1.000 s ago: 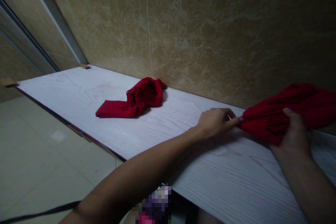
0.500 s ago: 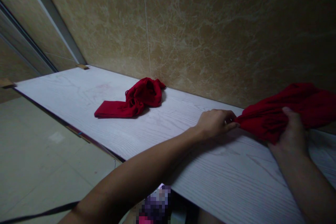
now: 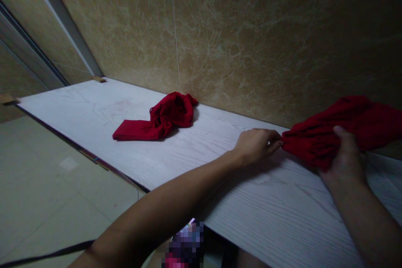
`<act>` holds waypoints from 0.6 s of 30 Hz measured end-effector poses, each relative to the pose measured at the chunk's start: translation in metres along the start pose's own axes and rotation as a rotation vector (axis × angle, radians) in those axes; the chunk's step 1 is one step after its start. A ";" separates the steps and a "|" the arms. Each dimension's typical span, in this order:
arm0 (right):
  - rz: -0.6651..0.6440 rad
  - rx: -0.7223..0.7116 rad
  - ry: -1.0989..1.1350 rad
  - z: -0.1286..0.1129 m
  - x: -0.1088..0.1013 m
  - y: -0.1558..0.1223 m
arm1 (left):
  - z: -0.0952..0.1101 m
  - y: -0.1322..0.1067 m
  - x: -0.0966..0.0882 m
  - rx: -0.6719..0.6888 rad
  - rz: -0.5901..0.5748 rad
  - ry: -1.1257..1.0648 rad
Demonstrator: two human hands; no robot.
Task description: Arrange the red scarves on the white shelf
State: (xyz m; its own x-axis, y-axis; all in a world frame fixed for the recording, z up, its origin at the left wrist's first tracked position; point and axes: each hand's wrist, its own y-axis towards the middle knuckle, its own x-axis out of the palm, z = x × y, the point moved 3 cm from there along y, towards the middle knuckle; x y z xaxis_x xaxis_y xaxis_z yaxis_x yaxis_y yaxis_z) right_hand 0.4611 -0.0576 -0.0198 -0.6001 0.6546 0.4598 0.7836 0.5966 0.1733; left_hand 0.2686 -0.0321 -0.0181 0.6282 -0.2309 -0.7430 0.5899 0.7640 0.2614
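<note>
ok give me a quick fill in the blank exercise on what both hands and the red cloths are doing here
1. The left hand pinches the near end of a bunched cloth whose colour is ____.
2. The right hand presses on the same cloth, its grip closed over the ____.
3. A second red cloth lies alone on the white board, touched by ____ hand.
4. Behind the board stands a wall of brown ____.

Missing words: red; fabric; neither; tiles
</note>
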 end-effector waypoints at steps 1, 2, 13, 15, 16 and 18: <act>0.001 -0.009 0.017 0.000 0.000 0.000 | 0.000 0.000 0.000 -0.003 -0.002 0.001; 0.000 -0.018 0.027 0.000 0.000 0.001 | 0.000 0.000 -0.001 -0.005 -0.004 0.003; -0.003 -0.022 0.017 -0.002 0.003 -0.005 | 0.003 -0.003 -0.003 0.024 0.021 0.015; -0.004 -0.017 0.018 -0.002 0.002 -0.004 | 0.003 -0.003 -0.003 0.041 0.037 0.009; -0.008 -0.021 0.017 -0.002 0.002 -0.004 | 0.003 -0.003 -0.003 0.046 0.042 0.006; -0.026 -0.041 0.016 -0.002 0.003 -0.004 | 0.003 -0.002 -0.002 0.051 0.045 0.002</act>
State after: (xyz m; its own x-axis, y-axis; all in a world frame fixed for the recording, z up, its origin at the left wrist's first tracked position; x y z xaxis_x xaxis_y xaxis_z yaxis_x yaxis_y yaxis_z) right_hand 0.4566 -0.0589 -0.0177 -0.6177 0.6315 0.4686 0.7741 0.5932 0.2210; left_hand 0.2674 -0.0351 -0.0155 0.6537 -0.1961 -0.7309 0.5864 0.7418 0.3254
